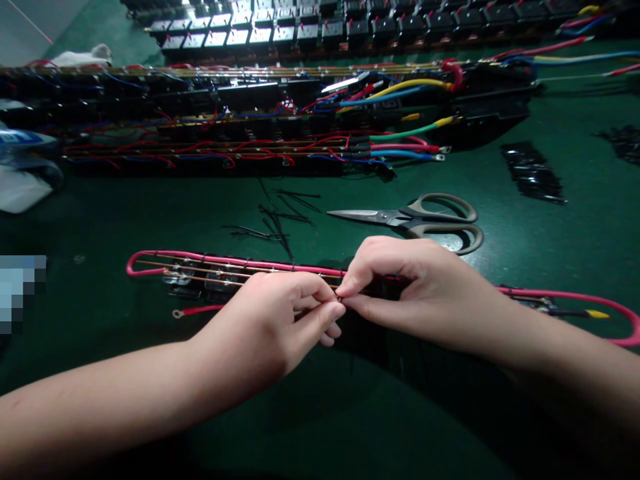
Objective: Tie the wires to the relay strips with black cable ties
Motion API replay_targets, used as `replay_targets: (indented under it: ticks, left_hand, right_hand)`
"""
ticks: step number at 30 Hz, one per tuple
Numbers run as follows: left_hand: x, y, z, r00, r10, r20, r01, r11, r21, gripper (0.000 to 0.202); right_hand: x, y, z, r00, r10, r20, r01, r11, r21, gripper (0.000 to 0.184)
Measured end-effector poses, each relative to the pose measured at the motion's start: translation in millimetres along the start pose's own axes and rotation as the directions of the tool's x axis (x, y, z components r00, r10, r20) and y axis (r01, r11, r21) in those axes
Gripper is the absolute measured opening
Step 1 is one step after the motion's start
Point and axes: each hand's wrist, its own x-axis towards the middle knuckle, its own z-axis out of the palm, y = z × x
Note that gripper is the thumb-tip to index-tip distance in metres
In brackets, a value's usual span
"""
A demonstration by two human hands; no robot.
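Note:
Both hands meet over a long black socket strip (223,280) with thin copper-coloured bars. My left hand (287,320) pinches with thumb and index finger. My right hand (420,283) also pinches, its fingertips almost touching the left ones. What lies between the fingertips is tiny and mostly hidden; I cannot make it out. A thick red cable (225,262) runs along the strip's far side, held by black ties, and loops round at both ends. Below the strip's left part, a red lead ends in a ring terminal (178,314). The hands cover the strip's middle.
Beyond the hands lie loose black cable ties (277,217) and scissors (400,217). Several wired strips (210,153) with coloured leads stretch across the back. A dark bundle of small black pieces (533,172) lies at right, and a plastic bag (25,183) at left.

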Motion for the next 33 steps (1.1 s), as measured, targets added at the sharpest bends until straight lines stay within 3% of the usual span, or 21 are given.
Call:
replay_targets:
  ticks: [8, 16, 33]
  left_hand:
    - [0.1, 1.8, 0.1, 1.0, -0.025, -0.001, 0.025, 1.0, 0.011, 0.018]
    - [0.8, 2.2, 1.0, 0.999, -0.04, 0.001, 0.04, 0.999, -0.01, 0.017]
    - [0.3, 2.5, 1.3, 1.0, 0.007, -0.015, -0.007, 1.0, -0.014, 0.015]
  right_hand:
    - [-0.8, -1.0, 0.4, 1.0, -0.027, -0.006, 0.027, 0.999, -0.023, 0.008]
    - [0.1, -6.2, -2.4, 0.995, 0.093, 0.043, -0.097, 0.99, 0.099, 0.009]
    - [1.0, -4.9, -2.5, 0.997, 0.067, 0.04, -0.07, 0.995, 0.065, 0.009]
